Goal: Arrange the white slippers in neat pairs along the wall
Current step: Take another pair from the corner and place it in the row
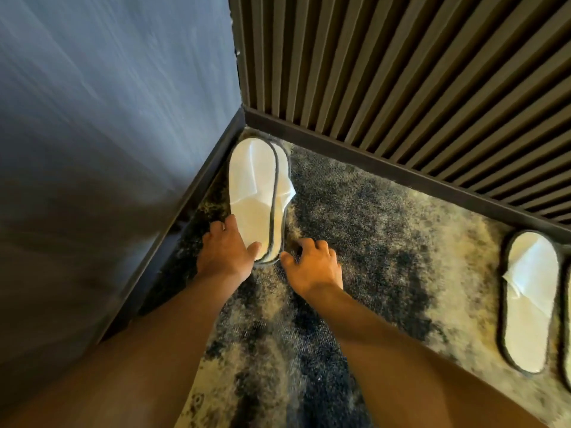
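Two white slippers with dark trim lie in the room corner, one overlapping the other. The upper slipper (250, 177) covers most of the lower slipper (283, 186), whose right side sticks out. My left hand (225, 254) grips the heel of the upper slipper, thumb on top and fingers along its left edge. My right hand (312, 267) rests on the carpet just right of the heels, fingers curled and apart, thumb tip near the trim. Another white slipper (528, 304) lies flat at the right, toe toward the slatted wall, with a sliver of its neighbour (568, 319) at the frame edge.
A blue-grey wall (108, 118) on the left meets a dark slatted wall (401, 72) at the corner, both with a dark baseboard (370, 162). The floor is mottled dark and beige carpet (370, 227), bare between the corner slippers and those at the right.
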